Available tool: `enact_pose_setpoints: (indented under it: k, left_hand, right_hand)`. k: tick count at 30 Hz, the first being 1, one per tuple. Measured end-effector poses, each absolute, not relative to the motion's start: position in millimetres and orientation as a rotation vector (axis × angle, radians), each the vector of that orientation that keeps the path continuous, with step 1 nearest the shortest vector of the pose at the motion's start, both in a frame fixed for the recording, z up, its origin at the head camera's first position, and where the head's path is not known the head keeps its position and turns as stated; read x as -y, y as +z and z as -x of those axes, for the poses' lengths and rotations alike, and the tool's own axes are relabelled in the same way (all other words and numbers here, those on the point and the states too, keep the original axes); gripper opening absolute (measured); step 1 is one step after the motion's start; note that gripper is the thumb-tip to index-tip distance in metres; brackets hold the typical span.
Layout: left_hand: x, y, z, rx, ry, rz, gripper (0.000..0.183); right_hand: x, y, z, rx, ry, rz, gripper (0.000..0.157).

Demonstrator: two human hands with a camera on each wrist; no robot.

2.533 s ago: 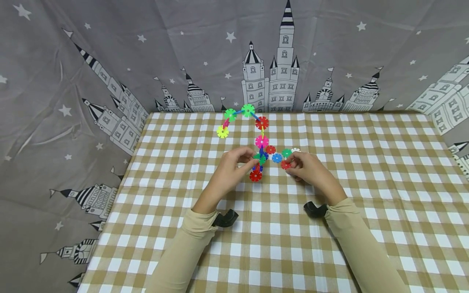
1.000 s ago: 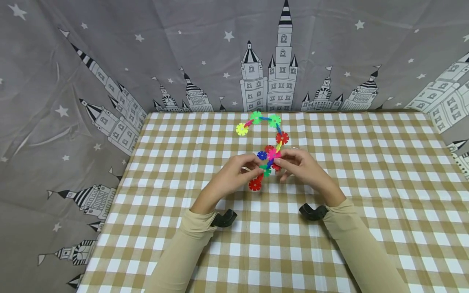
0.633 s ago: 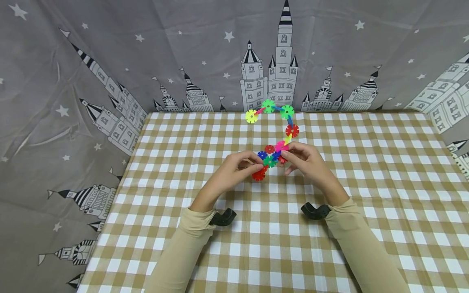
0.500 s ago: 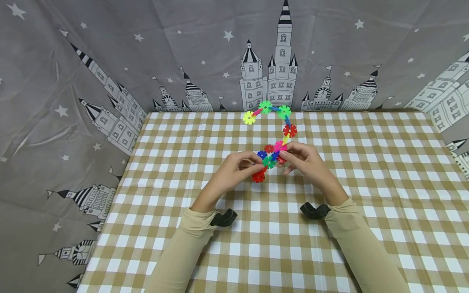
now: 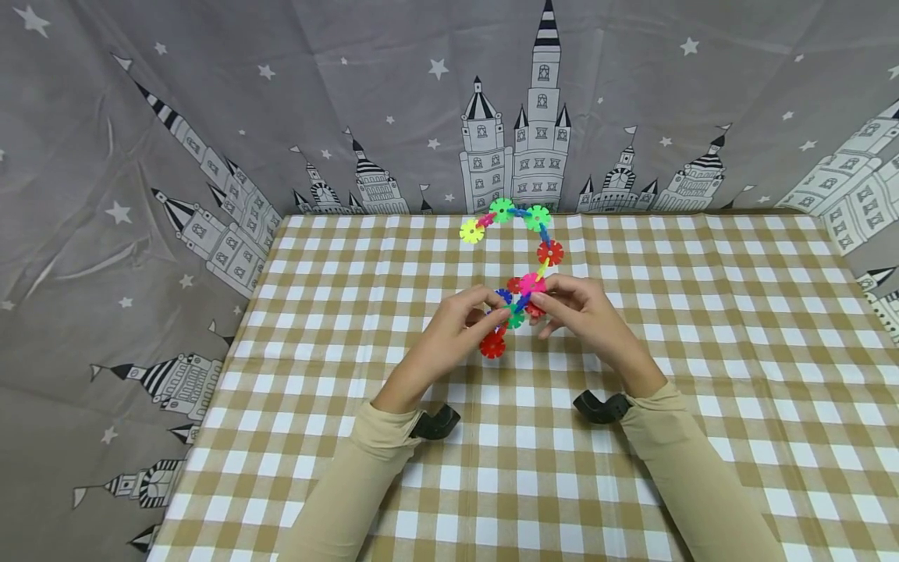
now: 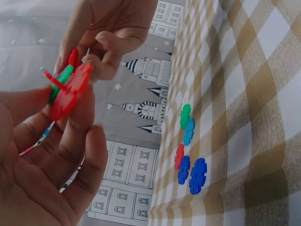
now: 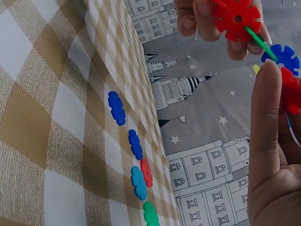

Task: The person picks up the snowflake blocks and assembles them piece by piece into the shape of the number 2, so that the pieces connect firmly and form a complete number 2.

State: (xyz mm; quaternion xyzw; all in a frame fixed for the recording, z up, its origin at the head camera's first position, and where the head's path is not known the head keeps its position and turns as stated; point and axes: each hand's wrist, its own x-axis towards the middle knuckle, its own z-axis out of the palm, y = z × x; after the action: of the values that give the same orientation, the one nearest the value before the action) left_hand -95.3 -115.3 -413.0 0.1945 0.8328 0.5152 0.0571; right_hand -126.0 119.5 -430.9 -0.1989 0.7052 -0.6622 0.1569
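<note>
Plastic chain [image 5: 534, 214], one, pinched by left fingers [image 6: 81, 110]; right fingers [image 5: 576, 287] pinch one red disc [image 5: 534, 311]; five loose discs [image 6: 189, 132].

Counter [image 5: 534, 484] under checked cloth [image 5: 737, 312]. On it, centre-right of left-wrist frame: green disc [image 6: 186, 116], light-blue disc [image 6: 189, 132], red disc [image 6: 179, 157], two dark-blue discs [image 6: 198, 176].

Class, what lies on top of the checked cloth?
On the checked cloth lie two dark blue discs, one red disc, one light blue disc and one green disc. In the head view, the right hand and linked chain cover some; whether others hide there is unclear.
</note>
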Motion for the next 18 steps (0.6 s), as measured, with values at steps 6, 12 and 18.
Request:
enact_pose_setpoints:
  k: [6, 12, 18]
  left_hand:
    - [115.8, -410.8, 93.7, -2.592, 1.509, -0.611, 0.012]
    - [117.9, -405.3, 91.5, -2.606, 1.573, -0.59, 0.013]
    - [120.3, -401.8, 91.3, -2.628, 1.612, -0.542, 0.012]
  right_hand:
    - [-119.3, -430.5, 125.0, -2.018, -1.888, 0.587, 0.016]
    - [-121.0, -429.2, 123.3, -1.973, -1.889, 0.639, 0.017]
    - [-116.6, -425.1, 119.7, -1.861, -1.982, 0.625, 0.033]
